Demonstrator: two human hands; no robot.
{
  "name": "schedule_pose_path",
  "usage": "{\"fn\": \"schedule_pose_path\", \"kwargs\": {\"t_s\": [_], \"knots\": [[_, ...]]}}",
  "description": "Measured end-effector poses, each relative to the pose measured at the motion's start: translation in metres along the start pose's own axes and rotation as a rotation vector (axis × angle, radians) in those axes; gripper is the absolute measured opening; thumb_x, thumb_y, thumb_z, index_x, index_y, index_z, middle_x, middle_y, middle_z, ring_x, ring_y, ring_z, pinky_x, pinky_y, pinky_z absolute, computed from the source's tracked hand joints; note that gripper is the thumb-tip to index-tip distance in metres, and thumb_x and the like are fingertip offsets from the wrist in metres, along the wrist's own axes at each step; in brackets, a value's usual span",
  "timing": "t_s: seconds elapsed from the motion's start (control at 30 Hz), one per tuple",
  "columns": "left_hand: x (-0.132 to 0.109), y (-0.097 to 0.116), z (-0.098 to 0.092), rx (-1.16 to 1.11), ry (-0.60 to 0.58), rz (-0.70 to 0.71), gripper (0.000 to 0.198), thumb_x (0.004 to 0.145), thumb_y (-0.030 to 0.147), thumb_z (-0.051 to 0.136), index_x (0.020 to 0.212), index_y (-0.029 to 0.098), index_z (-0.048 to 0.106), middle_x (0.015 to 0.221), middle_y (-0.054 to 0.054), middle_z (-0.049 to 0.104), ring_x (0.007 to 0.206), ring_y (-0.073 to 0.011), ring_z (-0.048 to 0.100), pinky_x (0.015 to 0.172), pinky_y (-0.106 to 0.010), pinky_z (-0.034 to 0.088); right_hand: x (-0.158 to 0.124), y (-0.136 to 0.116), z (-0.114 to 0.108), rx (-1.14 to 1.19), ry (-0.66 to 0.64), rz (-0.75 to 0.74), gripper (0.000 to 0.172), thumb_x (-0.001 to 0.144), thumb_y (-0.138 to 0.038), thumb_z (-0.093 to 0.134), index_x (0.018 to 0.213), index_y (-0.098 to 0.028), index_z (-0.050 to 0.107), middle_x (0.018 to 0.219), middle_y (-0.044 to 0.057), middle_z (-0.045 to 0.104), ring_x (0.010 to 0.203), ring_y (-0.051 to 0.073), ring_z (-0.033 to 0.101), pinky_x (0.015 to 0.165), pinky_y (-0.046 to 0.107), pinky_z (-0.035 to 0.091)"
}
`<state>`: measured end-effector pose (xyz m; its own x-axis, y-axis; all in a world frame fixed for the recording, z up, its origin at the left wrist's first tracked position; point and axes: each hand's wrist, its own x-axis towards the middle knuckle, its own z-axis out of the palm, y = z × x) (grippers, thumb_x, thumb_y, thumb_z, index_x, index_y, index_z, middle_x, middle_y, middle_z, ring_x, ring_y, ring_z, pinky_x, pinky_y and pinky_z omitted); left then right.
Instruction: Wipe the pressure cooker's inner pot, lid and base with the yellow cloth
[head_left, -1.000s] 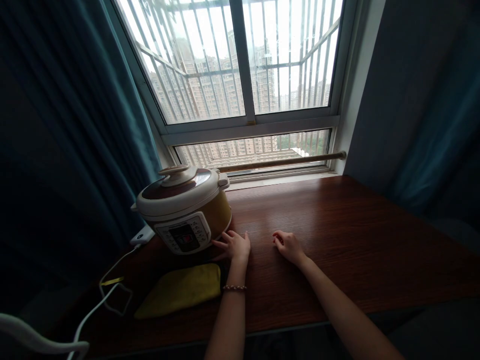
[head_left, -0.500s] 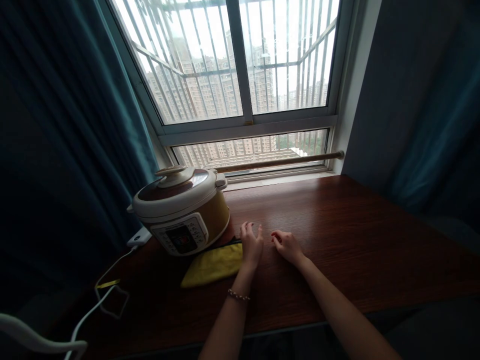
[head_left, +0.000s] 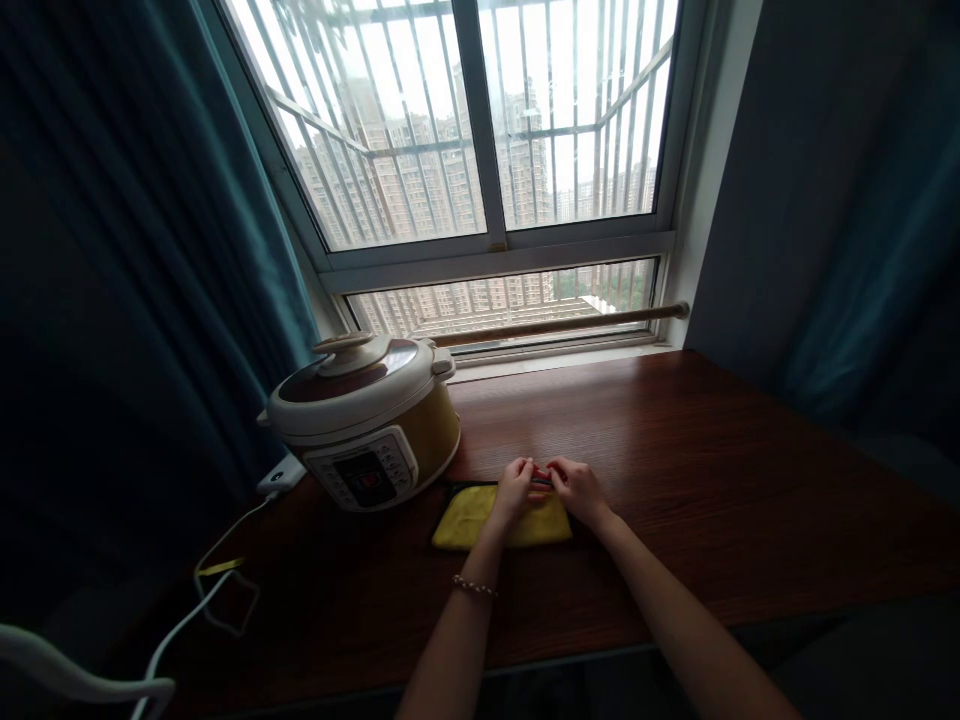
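A yellow cloth (head_left: 474, 515) lies flat on the dark wooden table (head_left: 675, 470), just right of the cooker's base. My left hand (head_left: 513, 489) and my right hand (head_left: 576, 489) meet at its far edge, fingers curled and pinching the cloth's rim. Both wrists rest over the cloth. A cream and yellow electric pressure cooker (head_left: 363, 420) with a closed lid stands to the left of my hands, its control panel facing me.
A white power adapter (head_left: 279, 473) and white cable (head_left: 187, 620) lie at the table's left end. Dark teal curtains (head_left: 135, 260) hang on both sides. A barred window (head_left: 480, 150) and a wooden rod (head_left: 559, 323) run behind the table.
The yellow cloth has moved right from the table's front left to beside the cooker. My left hand slid right with it and now meets my right hand at the cloth's far edge.
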<state>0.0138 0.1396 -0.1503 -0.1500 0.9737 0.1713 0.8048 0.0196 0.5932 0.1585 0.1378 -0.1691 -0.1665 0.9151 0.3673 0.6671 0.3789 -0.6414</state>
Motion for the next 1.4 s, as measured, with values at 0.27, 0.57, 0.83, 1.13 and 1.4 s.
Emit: {"fn": "schedule_pose_path", "kwargs": {"t_s": [0.27,0.57,0.83,1.13,1.4], "knots": [[-0.008,-0.008,-0.01,0.223,0.089,-0.06,0.029,0.085,0.029,0.04,0.081,0.011,0.062,0.083,-0.018,0.065,0.08,-0.0274,0.063,0.071,-0.036,0.043,-0.002,-0.006,-0.001,-0.07,-0.032,-0.01,0.018,0.084,-0.025,0.045,0.086,-0.022,0.063,0.079,0.002,0.068,0.072,0.014,0.062,0.067,0.021,0.04],[-0.007,-0.001,-0.003,0.192,-0.025,0.127,0.039,0.09,0.035,0.033,0.069,0.018,0.062,0.069,-0.005,0.066,0.065,-0.015,0.061,0.064,-0.024,0.04,0.0,0.009,-0.024,-0.302,0.042,0.227,0.021,0.085,-0.024,0.043,0.078,-0.018,0.061,0.074,0.011,0.066,0.066,0.018,0.06,0.057,0.026,0.032],[-0.009,-0.007,0.0,0.277,-0.027,0.188,0.026,0.086,0.035,0.042,0.078,0.017,0.059,0.084,-0.009,0.064,0.077,-0.0183,0.059,0.067,-0.027,0.038,-0.008,-0.006,-0.02,-0.257,-0.113,0.087,0.016,0.084,-0.03,0.047,0.079,-0.022,0.06,0.079,0.004,0.067,0.074,0.015,0.06,0.062,0.024,0.033],[-0.013,-0.003,0.008,0.322,-0.08,0.286,0.023,0.086,0.033,0.041,0.079,0.019,0.058,0.085,-0.005,0.062,0.079,-0.0167,0.058,0.067,-0.026,0.038,-0.009,-0.002,-0.017,-0.309,-0.184,0.159,0.021,0.084,-0.033,0.046,0.076,-0.018,0.059,0.075,0.009,0.065,0.069,0.019,0.061,0.057,0.026,0.032],[-0.011,-0.007,0.012,0.364,-0.083,0.245,0.027,0.088,0.033,0.036,0.081,0.019,0.057,0.085,-0.006,0.063,0.076,-0.0182,0.06,0.063,-0.027,0.036,-0.011,-0.011,-0.015,-0.194,-0.265,0.074,0.021,0.081,-0.039,0.05,0.088,-0.02,0.057,0.076,0.003,0.065,0.068,0.015,0.06,0.059,0.022,0.034]]}}
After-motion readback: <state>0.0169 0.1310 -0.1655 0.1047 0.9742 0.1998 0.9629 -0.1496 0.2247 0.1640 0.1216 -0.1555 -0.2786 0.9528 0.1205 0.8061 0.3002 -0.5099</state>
